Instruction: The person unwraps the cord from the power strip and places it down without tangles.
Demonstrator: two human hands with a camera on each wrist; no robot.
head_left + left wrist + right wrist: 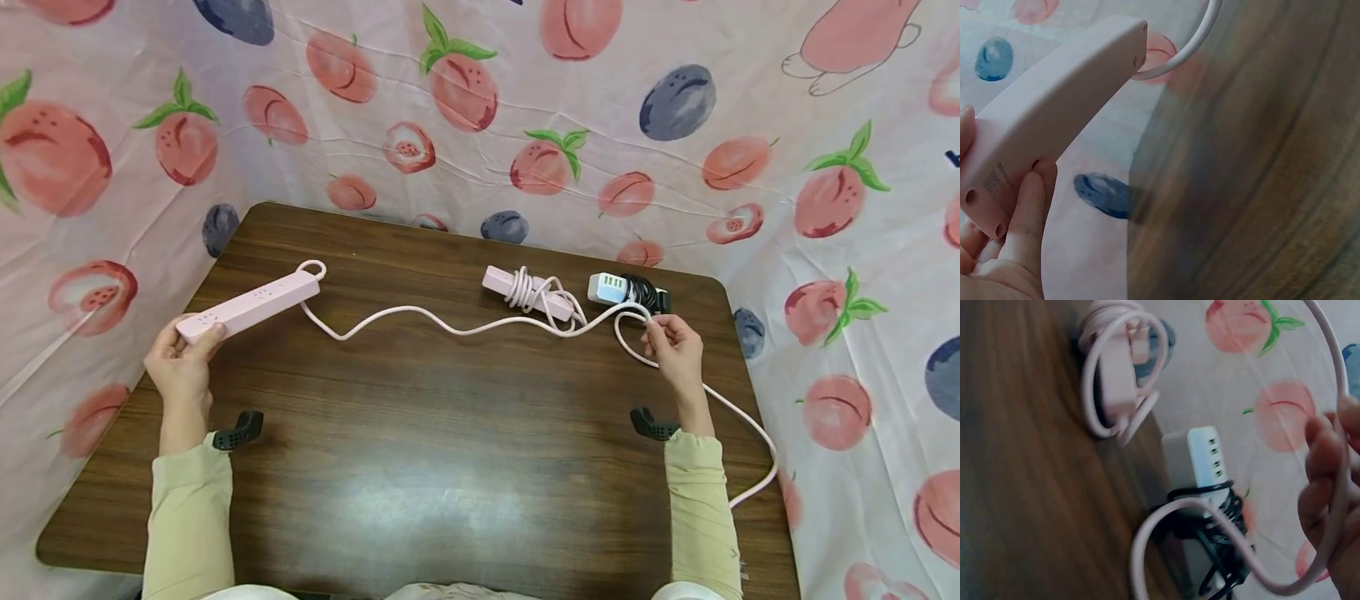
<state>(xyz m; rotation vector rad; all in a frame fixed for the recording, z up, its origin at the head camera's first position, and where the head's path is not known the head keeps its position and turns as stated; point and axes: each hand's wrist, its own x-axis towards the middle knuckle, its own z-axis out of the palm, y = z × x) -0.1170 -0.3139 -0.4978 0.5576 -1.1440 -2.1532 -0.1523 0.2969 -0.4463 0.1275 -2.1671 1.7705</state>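
Observation:
A pink power strip [251,308] slants upward at the left, gripped near its lower end by my left hand [182,358]. The left wrist view shows the strip's underside [1054,100], with screw holes and a printed label, and the fingers [1025,212] pressed on it. From its far end a pink cord [405,309] loops out and runs in waves across to the right. My right hand [677,346] pinches that cord between thumb and fingers near the back right. Past the hand, the cord curves down the table's right side.
A second pink power strip [551,307], wrapped in its own cord, lies at the back of the brown table [420,417]. Beside it is a white USB power strip [609,287] with a bundled black cord [641,292]. Fruit-print cloth [300,50] hangs around the table.

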